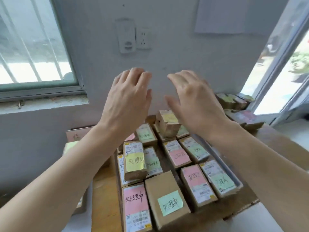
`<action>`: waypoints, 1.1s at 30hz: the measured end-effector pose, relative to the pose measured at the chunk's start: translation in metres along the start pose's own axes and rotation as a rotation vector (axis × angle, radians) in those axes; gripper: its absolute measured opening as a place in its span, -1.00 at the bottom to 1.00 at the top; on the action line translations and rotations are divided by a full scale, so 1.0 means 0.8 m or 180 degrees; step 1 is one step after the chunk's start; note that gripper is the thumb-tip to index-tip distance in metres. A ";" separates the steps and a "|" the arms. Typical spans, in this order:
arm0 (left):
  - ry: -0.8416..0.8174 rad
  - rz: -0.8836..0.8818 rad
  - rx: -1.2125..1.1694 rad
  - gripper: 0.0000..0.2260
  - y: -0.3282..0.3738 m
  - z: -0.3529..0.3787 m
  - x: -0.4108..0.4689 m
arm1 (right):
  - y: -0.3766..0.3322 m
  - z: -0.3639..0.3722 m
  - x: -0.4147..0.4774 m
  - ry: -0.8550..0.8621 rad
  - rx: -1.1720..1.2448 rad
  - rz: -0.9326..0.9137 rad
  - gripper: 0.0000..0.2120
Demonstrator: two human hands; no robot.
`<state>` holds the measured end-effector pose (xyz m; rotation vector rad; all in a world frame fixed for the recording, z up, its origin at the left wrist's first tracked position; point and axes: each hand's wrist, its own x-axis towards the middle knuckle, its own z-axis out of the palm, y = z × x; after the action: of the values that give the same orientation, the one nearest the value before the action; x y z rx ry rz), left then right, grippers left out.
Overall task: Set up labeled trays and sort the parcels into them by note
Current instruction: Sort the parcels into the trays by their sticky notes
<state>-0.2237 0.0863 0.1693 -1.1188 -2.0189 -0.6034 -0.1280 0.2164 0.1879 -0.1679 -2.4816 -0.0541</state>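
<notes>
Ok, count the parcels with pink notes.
4: front-left parcel, right-centre parcel, middle parcel, back parcel, mostly covered; more may be hidden.

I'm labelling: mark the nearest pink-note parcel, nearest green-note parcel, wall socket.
nearest pink-note parcel (135, 204): head view, note.
nearest green-note parcel (169, 203): head view, note.
wall socket (143, 38): head view, faceplate.
</notes>
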 end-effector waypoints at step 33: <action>-0.0106 0.0134 -0.0927 -0.65 0.532 0.401 0.279 | 0.690 -0.116 -0.134 -0.0223 -0.0681 0.1097 -0.61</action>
<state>-0.0558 0.6392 0.1672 -1.3447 -1.9727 -0.8831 0.0864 0.7447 0.1954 -0.6954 -2.4765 -0.1700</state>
